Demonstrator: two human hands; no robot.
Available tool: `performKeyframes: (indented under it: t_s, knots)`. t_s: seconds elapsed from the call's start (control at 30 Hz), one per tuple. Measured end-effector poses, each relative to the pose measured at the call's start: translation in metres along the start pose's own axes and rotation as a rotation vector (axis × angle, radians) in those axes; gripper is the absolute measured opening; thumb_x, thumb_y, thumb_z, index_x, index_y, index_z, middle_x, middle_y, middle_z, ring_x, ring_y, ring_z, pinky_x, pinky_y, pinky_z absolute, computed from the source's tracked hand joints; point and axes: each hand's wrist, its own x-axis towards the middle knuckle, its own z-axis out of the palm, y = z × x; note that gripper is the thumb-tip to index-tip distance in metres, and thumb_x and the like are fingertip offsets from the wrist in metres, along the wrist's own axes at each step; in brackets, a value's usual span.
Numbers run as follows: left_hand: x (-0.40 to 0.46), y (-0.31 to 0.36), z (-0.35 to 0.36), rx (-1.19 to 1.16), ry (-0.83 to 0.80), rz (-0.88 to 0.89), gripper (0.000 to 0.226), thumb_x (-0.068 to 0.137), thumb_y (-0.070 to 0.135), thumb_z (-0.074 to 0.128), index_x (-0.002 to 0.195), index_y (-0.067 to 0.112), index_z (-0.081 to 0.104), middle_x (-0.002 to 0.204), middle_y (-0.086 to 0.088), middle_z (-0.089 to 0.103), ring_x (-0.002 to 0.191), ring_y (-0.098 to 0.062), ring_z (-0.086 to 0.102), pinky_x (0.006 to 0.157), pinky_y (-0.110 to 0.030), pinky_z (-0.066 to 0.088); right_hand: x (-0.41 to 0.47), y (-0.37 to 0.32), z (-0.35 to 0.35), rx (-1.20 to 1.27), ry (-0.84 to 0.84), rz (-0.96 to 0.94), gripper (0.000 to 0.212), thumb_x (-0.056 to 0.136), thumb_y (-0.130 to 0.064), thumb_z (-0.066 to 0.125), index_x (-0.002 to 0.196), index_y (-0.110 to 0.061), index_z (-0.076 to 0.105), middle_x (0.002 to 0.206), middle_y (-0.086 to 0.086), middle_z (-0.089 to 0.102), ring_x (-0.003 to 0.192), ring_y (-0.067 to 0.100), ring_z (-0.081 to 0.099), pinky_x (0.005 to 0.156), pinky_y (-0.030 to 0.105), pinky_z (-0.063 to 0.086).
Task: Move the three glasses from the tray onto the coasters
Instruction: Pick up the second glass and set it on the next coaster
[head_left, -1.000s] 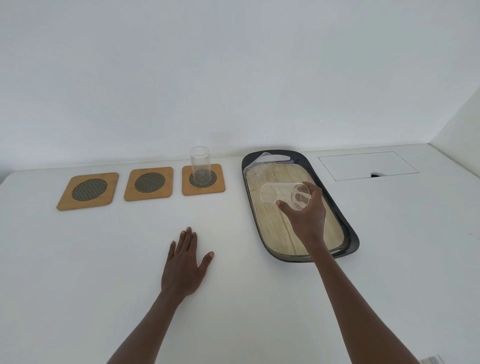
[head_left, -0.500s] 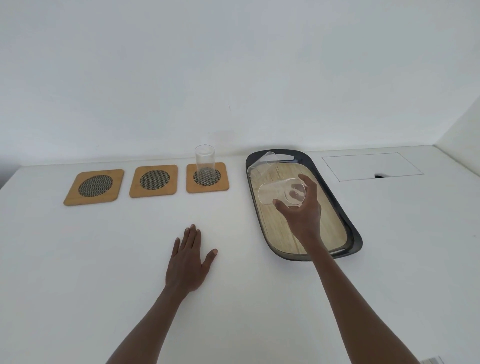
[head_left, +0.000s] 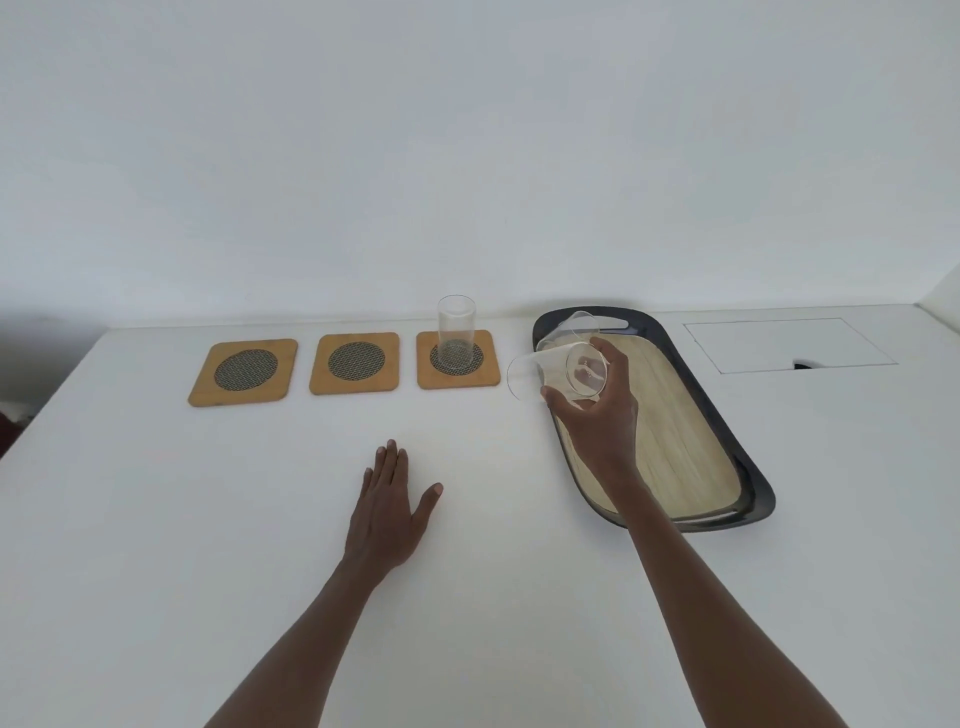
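Observation:
Three wooden coasters with dark mesh centres lie in a row: the left coaster (head_left: 243, 371), the middle coaster (head_left: 355, 362) and the right coaster (head_left: 478, 375). One clear glass (head_left: 456, 327) stands upright on the right coaster. My right hand (head_left: 602, 415) grips a second clear glass (head_left: 550, 374), tilted on its side in the air over the left rim of the dark tray (head_left: 737, 457). A third glass (head_left: 574, 330) lies tilted at the tray's far end. My left hand (head_left: 389, 512) rests flat on the table, fingers apart.
The white table (head_left: 156, 519) meets a white wall at the back. A rectangular hatch outline (head_left: 784, 344) with a small dark notch sits in the tabletop right of the tray. The tray has a light wood floor.
My right hand has carried the tilted glass leftward from above the tray's middle to its left rim, nearer the right coaster. My left hand has stayed flat.

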Motion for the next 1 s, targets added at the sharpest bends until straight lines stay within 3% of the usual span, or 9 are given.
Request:
performKeyframes:
  t_s: [0.23,0.33,0.47,0.63,0.77,0.93,1.0]
  knots:
    - [0.010,-0.062,-0.041,0.069,0.019,-0.050,0.080,0.098,0.056,0.033,0.155,0.003,0.013,0.166,-0.009,0.003,0.153,-0.019,-0.003,0.124,-0.039,0.004,-0.006,-0.024,0.056,0.054,-0.060,-0.036,0.075,0.070,-0.018,0.084,0.133,-0.030,0.046,0.111,-0.025,0.056,0.100,-0.015,0.055,0.074,0.007,0.050]
    - [0.018,-0.088,-0.058,0.097,0.023,-0.074,0.079,0.099,0.055,0.033,0.155,0.003,0.012,0.166,-0.010,0.003,0.153,-0.020,-0.003,0.125,-0.040,0.005,-0.008,-0.034,0.084,0.069,-0.094,-0.040,0.076,0.070,-0.015,0.084,0.134,-0.028,0.046,0.111,-0.009,0.061,0.102,-0.010,0.057,0.074,0.005,0.047]
    - [0.028,-0.114,-0.074,0.125,0.019,-0.095,0.079,0.099,0.054,0.033,0.155,0.002,0.012,0.166,-0.011,0.003,0.153,-0.021,-0.003,0.125,-0.040,0.003,-0.009,-0.049,0.116,0.058,-0.121,-0.076,0.076,0.071,-0.017,0.084,0.135,-0.027,0.044,0.114,-0.003,0.061,0.107,0.012,0.059,0.081,0.024,0.055]
    - [0.039,-0.138,-0.084,0.146,0.007,-0.115,0.079,0.099,0.054,0.033,0.155,0.002,0.012,0.166,-0.012,0.003,0.153,-0.023,-0.002,0.125,-0.042,0.003,-0.007,-0.061,0.150,0.032,-0.160,-0.103,0.075,0.070,-0.021,0.082,0.134,-0.028,0.044,0.114,-0.001,0.060,0.104,0.018,0.058,0.085,0.041,0.055]
    - [0.036,-0.148,-0.079,0.116,0.016,-0.154,0.078,0.099,0.053,0.032,0.155,0.002,0.013,0.166,-0.011,0.005,0.154,-0.022,0.000,0.125,-0.041,0.005,0.001,-0.065,0.177,0.018,-0.216,-0.082,0.077,0.068,-0.025,0.081,0.132,-0.034,0.041,0.116,0.000,0.060,0.103,0.024,0.059,0.086,0.038,0.052]
    - [0.039,-0.150,-0.073,0.122,0.057,-0.152,0.078,0.098,0.056,0.028,0.155,0.005,0.014,0.166,-0.008,0.006,0.154,-0.018,0.001,0.125,-0.038,0.006,0.017,-0.063,0.213,-0.009,-0.249,-0.090,0.074,0.069,-0.023,0.082,0.131,-0.030,0.043,0.106,-0.002,0.059,0.090,0.015,0.057,0.075,0.019,0.045]
    - [0.039,-0.150,-0.072,0.122,0.065,-0.148,0.078,0.098,0.056,0.028,0.155,0.005,0.015,0.166,-0.008,0.007,0.154,-0.018,0.002,0.125,-0.038,0.007,0.023,-0.062,0.227,-0.023,-0.259,-0.099,0.074,0.070,-0.022,0.082,0.132,-0.027,0.044,0.105,-0.004,0.059,0.091,0.013,0.057,0.076,0.017,0.045]
